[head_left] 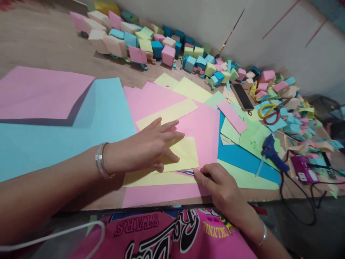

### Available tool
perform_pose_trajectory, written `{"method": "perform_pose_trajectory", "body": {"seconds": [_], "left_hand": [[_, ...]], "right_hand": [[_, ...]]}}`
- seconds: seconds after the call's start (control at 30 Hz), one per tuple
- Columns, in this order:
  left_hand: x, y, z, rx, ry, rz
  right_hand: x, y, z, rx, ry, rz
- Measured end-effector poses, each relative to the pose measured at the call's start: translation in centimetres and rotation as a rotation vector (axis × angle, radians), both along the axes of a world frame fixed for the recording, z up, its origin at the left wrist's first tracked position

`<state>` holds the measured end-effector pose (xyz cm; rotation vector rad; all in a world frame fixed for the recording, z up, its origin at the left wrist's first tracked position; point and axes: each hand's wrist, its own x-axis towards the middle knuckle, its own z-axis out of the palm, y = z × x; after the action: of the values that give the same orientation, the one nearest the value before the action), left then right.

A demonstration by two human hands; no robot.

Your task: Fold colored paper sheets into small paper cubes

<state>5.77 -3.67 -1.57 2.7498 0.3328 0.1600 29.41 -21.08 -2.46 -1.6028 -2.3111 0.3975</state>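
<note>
My left hand (153,145) has its fingers spread over a pale yellow piece of paper (185,153). Whether the fingertips press on it or hover just above, I cannot tell. My right hand (222,183) is closed around the dark handle of what look like small scissors (187,172). Their silver blades point left, along the lower edge of that yellow piece. A longer yellow strip (172,113) lies beyond my left hand. Beneath these is a large pink sheet (206,126), with another yellow sheet (161,180) nearer to me.
Left lie a blue sheet (107,108) and a curled pink sheet (43,91). Many paper cubes (168,55) line the wall. On the right are a phone (242,96), yellow-and-red-handled scissors (271,114), a corded blue glue gun (272,153) and a purple box (303,169).
</note>
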Motion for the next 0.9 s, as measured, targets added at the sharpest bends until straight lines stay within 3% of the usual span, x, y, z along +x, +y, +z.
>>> {"method": "perform_pose_trajectory", "body": {"seconds": [0.47, 0.7, 0.9], "left_hand": [[-0.3, -0.3, -1.0, -0.02, -0.051, 0.015], [-0.3, -0.3, -0.7, -0.039, -0.022, 0.021], [-0.3, -0.2, -0.8, -0.038, -0.008, 0.012]], "right_hand": [[-2.5, 1.0, 0.8, -0.087, -0.002, 0.083], [-3.6, 2.0, 1.5, 0.047, -0.064, 0.226], [-5.3, 2.9, 1.9, 0.064, -0.025, 0.333]]}}
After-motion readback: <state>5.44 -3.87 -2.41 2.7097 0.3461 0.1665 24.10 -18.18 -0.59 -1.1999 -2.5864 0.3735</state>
